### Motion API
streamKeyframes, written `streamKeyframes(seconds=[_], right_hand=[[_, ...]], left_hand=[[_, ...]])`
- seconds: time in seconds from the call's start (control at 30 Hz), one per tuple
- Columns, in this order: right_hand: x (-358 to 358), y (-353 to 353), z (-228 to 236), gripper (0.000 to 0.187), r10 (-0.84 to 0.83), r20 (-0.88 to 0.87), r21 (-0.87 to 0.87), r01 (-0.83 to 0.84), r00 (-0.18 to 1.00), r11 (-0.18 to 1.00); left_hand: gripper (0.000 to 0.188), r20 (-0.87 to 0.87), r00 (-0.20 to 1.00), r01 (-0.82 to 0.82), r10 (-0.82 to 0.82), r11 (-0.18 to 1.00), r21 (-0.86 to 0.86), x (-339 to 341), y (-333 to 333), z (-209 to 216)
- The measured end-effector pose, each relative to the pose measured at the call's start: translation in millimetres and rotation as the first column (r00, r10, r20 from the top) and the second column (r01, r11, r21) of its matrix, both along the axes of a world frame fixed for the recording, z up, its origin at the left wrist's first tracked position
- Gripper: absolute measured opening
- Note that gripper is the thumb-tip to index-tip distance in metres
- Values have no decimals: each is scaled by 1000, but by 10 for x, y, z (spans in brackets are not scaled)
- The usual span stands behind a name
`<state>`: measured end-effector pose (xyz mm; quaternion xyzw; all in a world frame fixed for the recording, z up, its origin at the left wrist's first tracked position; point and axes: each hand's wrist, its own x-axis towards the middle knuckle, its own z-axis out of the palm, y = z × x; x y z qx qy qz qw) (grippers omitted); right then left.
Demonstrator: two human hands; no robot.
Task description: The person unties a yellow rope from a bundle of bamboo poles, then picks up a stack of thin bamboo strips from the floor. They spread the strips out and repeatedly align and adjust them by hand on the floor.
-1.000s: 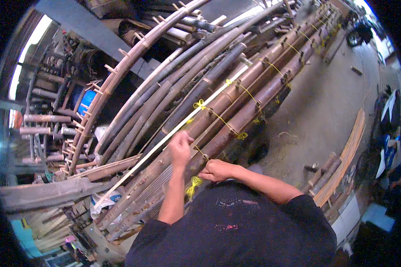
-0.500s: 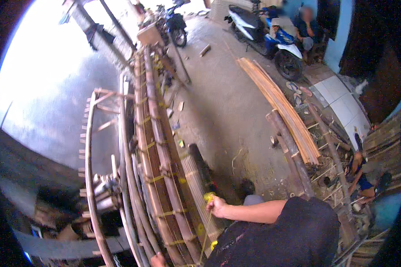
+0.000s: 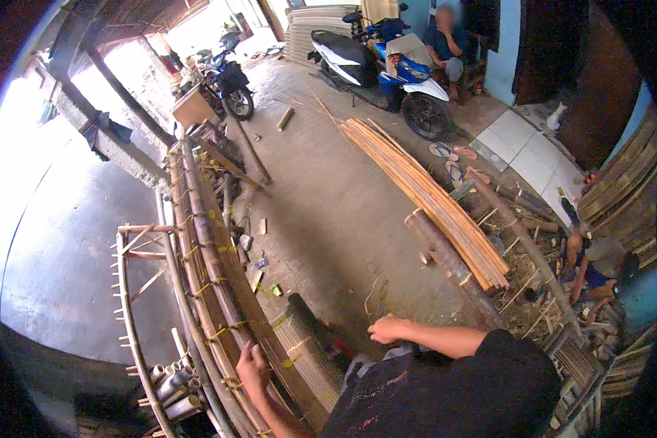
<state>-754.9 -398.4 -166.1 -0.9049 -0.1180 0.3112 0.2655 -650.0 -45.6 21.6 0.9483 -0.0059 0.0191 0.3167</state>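
My left hand (image 3: 252, 371) is at a long brown bamboo pole (image 3: 215, 266), its fingers curled. Whether something thin is pinched in them is too small to tell. In front of my body, to the right of the poles, my right hand (image 3: 387, 329) is closed with its knuckles up; anything inside it is hidden. Yellow ties (image 3: 217, 334) loop at intervals around the lashed row of poles, which runs far ahead. Between my hands, a panel of thin pale slats (image 3: 308, 359) lies against the row.
A bundle of split bamboo strips (image 3: 423, 197) lies on the floor to the right, over thick bamboo (image 3: 449, 266). A ladder-like bamboo frame (image 3: 126, 299) stands left. A motorbike (image 3: 409, 80), a seated person (image 3: 445, 45) and sandals (image 3: 445, 152) are beyond. Another person's arm (image 3: 578, 271) shows right.
My left hand has come up into view onto the pole. My right hand has moved right, and the yellow twine bundle it held no longer shows. The view has shifted.
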Motion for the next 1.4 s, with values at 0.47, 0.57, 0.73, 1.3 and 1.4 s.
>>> streamKeyframes(seconds=[0.47, 0.57, 0.73, 1.3, 1.4], right_hand=[[-505, -1359, -1916, 44, -846, -323, -98, 874, 424, 475], [-573, -1323, -2161, 44, -871, -445, -207, 922, 208, 326], [321, -1154, -2025, 44, -904, -410, -179, 961, 122, 211], [3157, -2798, -2311, 44, -957, -265, -69, 987, 119, 142], [3803, -3357, -2472, 45, -968, -197, -34, 986, 153, 162]], left_hand=[[50, -680, 485, 726, -549, 686, -36, 2072, -1654, -2826], [48, -782, 320, 443, -534, 814, -375, 2624, -1223, -3846], [41, -910, -34, 999, -413, 10, -42, 3533, -983, -4255], [34, -717, 598, 281, -357, 932, -230, 5784, -2847, -4109], [30, -684, 513, 796, -519, 585, 154, 6449, -2967, -4068]])
